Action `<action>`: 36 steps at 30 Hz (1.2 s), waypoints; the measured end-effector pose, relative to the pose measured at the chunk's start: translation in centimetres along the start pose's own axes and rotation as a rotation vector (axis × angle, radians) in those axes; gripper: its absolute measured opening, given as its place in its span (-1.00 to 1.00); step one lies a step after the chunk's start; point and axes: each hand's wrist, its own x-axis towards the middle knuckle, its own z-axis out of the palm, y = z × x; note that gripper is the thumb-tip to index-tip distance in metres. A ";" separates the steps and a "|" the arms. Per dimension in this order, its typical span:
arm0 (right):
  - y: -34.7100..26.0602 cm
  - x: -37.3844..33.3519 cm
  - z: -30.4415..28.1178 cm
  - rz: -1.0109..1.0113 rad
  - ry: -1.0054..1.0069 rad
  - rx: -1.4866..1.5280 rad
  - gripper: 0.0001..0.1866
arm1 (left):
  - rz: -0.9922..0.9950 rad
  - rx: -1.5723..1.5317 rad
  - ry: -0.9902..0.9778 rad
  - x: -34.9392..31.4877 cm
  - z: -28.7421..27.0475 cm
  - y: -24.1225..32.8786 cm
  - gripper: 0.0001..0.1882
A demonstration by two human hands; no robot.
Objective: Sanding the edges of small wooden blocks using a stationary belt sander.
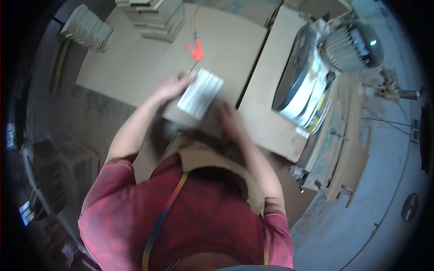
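Note:
My left hand [174, 86] grips a small pale block [201, 94] by its far left edge, the thumb near the top. Lengthwise lines run along the block; whether it is one grooved piece or several thin boards held together, I cannot tell. To its right, my right hand [229, 119] hangs close by, apart from the block, with its fingers smeared by motion and in shadow. Just beyond the block, an orange air blow gun [197, 50] lies on the pale worktable [149, 67], its hose running toward the far edge.
Stacked pale boards [158, 20] stand at the table's far side, and a leaning row of boards [87, 28] is at the far left corner. On the right, past a dark gap, a machine with a ribbed motor [346, 47] and black-topped housing [296, 67] sits on another bench [266, 108].

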 end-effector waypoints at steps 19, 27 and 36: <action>-5.3 3.4 6.4 0.146 0.150 0.242 -0.41 | 0.050 -0.080 -0.206 -0.7 2.9 -3.2 -0.34; -4.9 1.9 5.2 0.089 0.232 0.474 -0.37 | 0.125 -0.266 -0.184 -1.1 1.7 0.0 -0.47; -0.9 -4.4 -4.0 0.064 0.192 0.964 -0.41 | 0.081 -0.715 -0.382 -4.2 6.7 6.7 -0.06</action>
